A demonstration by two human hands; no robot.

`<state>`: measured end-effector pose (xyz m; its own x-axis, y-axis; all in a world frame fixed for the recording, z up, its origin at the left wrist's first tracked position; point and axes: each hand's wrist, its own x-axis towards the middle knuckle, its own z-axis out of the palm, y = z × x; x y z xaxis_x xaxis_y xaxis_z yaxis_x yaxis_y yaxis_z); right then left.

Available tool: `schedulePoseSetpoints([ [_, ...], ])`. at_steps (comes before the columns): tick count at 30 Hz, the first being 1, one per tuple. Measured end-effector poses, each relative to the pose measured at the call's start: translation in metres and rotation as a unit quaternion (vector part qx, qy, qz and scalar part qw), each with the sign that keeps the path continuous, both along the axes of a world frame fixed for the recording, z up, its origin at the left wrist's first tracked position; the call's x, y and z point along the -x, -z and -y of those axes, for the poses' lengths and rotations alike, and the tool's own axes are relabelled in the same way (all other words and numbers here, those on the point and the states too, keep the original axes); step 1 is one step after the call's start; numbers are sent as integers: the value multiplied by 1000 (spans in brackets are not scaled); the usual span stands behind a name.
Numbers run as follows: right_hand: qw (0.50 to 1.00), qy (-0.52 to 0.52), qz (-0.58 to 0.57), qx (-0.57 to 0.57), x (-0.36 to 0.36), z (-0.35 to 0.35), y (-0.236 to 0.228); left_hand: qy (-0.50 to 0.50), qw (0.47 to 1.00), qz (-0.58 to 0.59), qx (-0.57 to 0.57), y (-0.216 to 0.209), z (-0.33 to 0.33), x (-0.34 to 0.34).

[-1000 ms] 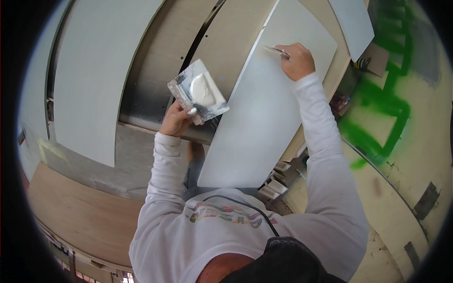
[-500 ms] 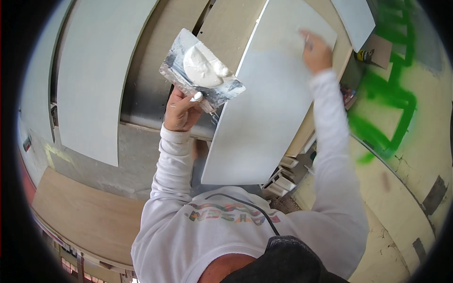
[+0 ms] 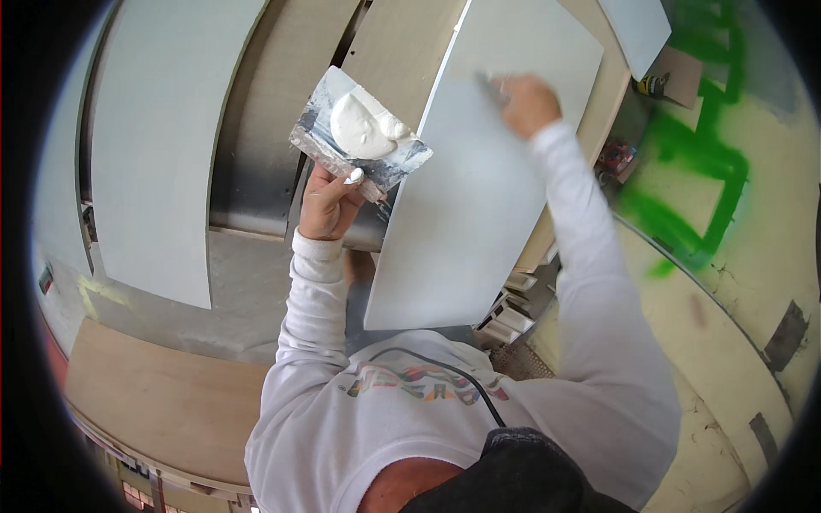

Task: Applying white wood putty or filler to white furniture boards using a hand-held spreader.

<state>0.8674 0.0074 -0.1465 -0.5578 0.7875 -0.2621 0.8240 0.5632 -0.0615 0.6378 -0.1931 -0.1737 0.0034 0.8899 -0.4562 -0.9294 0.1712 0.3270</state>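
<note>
My left hand [image 3: 327, 205] is closed round the near edge of a wide, putty-smeared spreader plate [image 3: 316, 120], thumb on top. A thick mound of white putty [image 3: 359, 128] lies on the plate, and a white dab [image 3: 355, 176] sits on my thumb. Just right of it stretches a long, pale grey-white panel [image 3: 470, 214]. Over the panel's far half is my right hand [image 3: 530, 107], blurred by motion, with its fingers closed on a small putty knife [image 3: 490, 85]. The knife's blade is smeared; whether it touches the panel I cannot tell.
Another pale panel [image 3: 162, 154] lies at the left, beside bare wooden boards [image 3: 398, 60]. A brown board [image 3: 162, 398] is at the lower left. At the right are a small dark tin [image 3: 652, 85], white stacked pieces [image 3: 509, 321] and a wall with green paint [image 3: 727, 197].
My right hand has swept leftward and slightly nearer over the panel with the putty knife. The left hand with the spreader plate stays nearly in place.
</note>
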Motion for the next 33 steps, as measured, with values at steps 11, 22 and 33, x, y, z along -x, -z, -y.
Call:
schedulePoseSetpoints([
  [11, 964, -104, -232, 81, 29, 87, -65, -38, 998, 46, -35, -19, 7, 4],
  [22, 874, -372, 312, -12, 190, -105, -11, -93, 995, 26, -36, 2, 49, 33],
  [33, 815, -347, 464, 14, 188, -100, -44, -97, 995, -14, -5, 11, 77, 39],
])
